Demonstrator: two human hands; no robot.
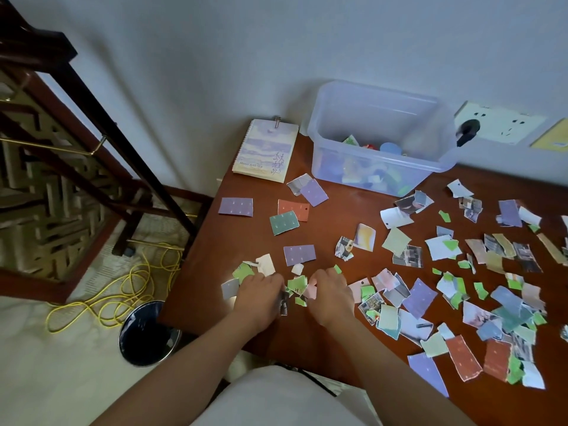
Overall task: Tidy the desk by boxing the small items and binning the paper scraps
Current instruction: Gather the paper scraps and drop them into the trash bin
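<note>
Many torn paper scraps (419,298) in green, purple, red and photo prints lie across the brown desk (246,241), thickest at the right. My left hand (258,298) and my right hand (330,298) lie close together near the desk's front left. Their fingers curl down over a small cluster of green and pink scraps (296,285) between them. A dark scrap pokes out under my left fingers. A clear plastic box (322,167) at the back holds several small items.
A round black bin (147,333) stands on the floor by the desk's left front corner, beside a coiled yellow cable (129,290). A spiral notebook (266,150) lies at the back left. A dark wooden frame (92,133) stands further left. A wall socket (498,124) has a black plug.
</note>
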